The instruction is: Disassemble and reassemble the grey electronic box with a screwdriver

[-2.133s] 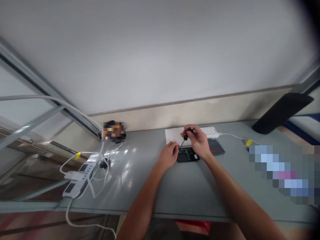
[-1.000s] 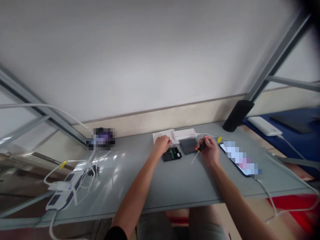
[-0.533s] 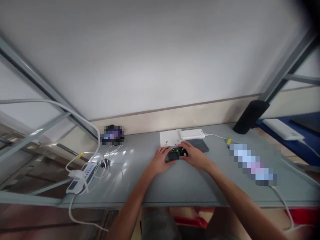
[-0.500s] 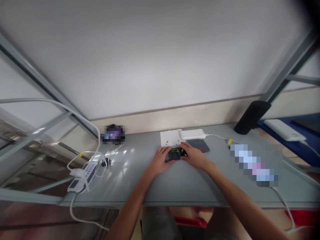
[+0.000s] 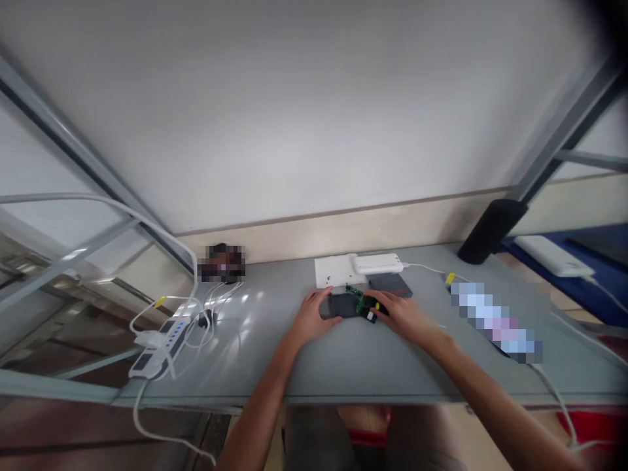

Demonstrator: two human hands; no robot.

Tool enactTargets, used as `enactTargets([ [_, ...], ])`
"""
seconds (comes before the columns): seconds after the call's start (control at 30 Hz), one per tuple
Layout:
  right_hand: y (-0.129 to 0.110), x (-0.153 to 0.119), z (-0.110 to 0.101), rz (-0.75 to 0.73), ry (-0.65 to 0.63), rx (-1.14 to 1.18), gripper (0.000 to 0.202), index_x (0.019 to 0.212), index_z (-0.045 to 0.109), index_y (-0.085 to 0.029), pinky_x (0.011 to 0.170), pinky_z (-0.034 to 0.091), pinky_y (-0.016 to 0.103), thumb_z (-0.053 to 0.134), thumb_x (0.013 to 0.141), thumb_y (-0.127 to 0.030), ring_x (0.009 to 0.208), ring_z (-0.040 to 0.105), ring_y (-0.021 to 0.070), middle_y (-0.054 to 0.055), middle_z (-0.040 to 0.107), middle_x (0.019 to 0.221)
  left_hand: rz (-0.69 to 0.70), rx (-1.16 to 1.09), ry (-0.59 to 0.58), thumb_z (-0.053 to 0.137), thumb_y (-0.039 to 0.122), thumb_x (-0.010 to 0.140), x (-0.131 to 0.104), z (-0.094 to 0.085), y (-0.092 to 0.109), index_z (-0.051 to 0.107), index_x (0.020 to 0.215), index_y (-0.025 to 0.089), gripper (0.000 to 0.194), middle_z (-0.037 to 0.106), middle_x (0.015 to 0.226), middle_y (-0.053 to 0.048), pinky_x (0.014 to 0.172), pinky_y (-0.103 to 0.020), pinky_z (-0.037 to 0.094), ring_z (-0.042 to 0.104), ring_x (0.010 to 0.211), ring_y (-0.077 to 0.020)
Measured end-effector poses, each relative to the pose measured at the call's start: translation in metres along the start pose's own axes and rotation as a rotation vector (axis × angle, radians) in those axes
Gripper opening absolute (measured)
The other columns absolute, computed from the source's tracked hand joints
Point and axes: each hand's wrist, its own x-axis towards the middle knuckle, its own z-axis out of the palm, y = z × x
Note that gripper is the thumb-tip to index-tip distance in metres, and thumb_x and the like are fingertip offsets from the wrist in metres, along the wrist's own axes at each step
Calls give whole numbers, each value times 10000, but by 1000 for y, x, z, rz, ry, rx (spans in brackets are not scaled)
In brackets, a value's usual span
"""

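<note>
My left hand point(image 5: 310, 319) is closed around the left end of a flat black plastic casing point(image 5: 343, 305) on the grey table. At the casing's right end, my right hand point(image 5: 405, 318) grips a green circuit board point(image 5: 360, 297) with a black part on it. That part carries a yellow spot and a small white label. The board sits at a slant, partly over the casing; whether they touch is unclear. Just behind the hands lies a white sheet point(image 5: 332, 269) with several tiny dark pieces on it, too small to name. A dark grey flat panel point(image 5: 389, 284) is beside it.
A white power bank point(image 5: 377, 264) with a cable rests by the sheet. On the left are a power strip point(image 5: 159, 350), tangled white cables and a blurred-out device point(image 5: 222, 263). To the right stand a black cylinder point(image 5: 493, 231) and a blurred-out screen point(image 5: 495, 320). Metal frame posts flank the table.
My right hand has moved right, bringing the green board out of the casing and tilting it. More of the casing's dark inside shows. My left hand has stayed put.
</note>
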Motion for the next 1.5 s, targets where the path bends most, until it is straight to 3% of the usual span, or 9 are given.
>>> enactTargets([
  [0.27, -8, -21, 7, -11, -86, 69, 322, 1273, 659, -328, 931, 582, 441, 448, 1038, -389, 1106, 727, 278, 46, 677, 1377, 8, -22, 14, 853, 344, 785, -3, -1, -1, 500, 1498, 296, 797, 574, 1398, -101, 1165, -457, 419, 543, 1324, -292],
  [0.67, -2, -44, 0, -11, -130, 158, 334, 1207, 692, -349, 996, 567, 452, 426, 1037, -457, 1171, 711, 266, 3, 655, 1433, 127, 6, 12, 762, 228, 847, -6, -6, 4, 516, 1449, 274, 652, 589, 1411, -88, 1171, -477, 408, 497, 1349, -289],
  [0.8, 14, -31, -11, 24, -12, 40, 342, 1279, 665, -357, 964, 592, 467, 450, 1029, -449, 1172, 713, 277, 11, 579, 1522, 104, 19, 30, 744, 206, 850, -5, -5, 2, 510, 1446, 266, 643, 583, 1422, -94, 1170, -497, 405, 502, 1340, -296],
  [0.93, 38, -19, -19, 117, 174, -150, 364, 1306, 661, -318, 771, 637, 459, 489, 1004, -426, 999, 764, 293, 58, 535, 1559, 79, 30, 50, 730, 199, 853, -5, -4, 1, 513, 1442, 273, 632, 586, 1419, -91, 1176, -516, 398, 502, 1340, -301],
  [1.1, 43, -24, -6, 201, 256, -207, 355, 1295, 670, -354, 675, 631, 371, 486, 992, -363, 931, 771, 243, -1, 580, 1517, 97, 37, 44, 702, 206, 874, -8, -5, 2, 486, 1468, 268, 635, 575, 1447, -86, 1181, -495, 399, 494, 1351, -287],
  [1.2, 40, -32, 3, 199, 272, -225, 380, 1319, 655, -359, 655, 625, 338, 493, 977, -323, 961, 769, 230, -11, 603, 1492, 97, 33, 18, 715, 230, 870, -9, -7, 3, 455, 1498, 267, 681, 554, 1486, -86, 1183, -488, 400, 479, 1372, -292],
  [1.37, 39, -38, 6, 88, 251, -186, 339, 1235, 697, -325, 774, 624, 342, 473, 984, -287, 1060, 748, 223, 5, 662, 1405, 62, 36, 29, 721, 261, 880, -8, -6, 3, 463, 1497, 270, 668, 579, 1453, -87, 1168, -492, 415, 501, 1347, -295],
  [1.5, 37, -39, 6, 34, 256, -144, 325, 1197, 724, -302, 803, 620, 341, 483, 979, -276, 1004, 754, 212, 36, 690, 1351, 29, 13, 25, 723, 265, 882, -8, -6, 2, 456, 1509, 285, 682, 585, 1441, -85, 1163, -490, 423, 505, 1348, -297],
])
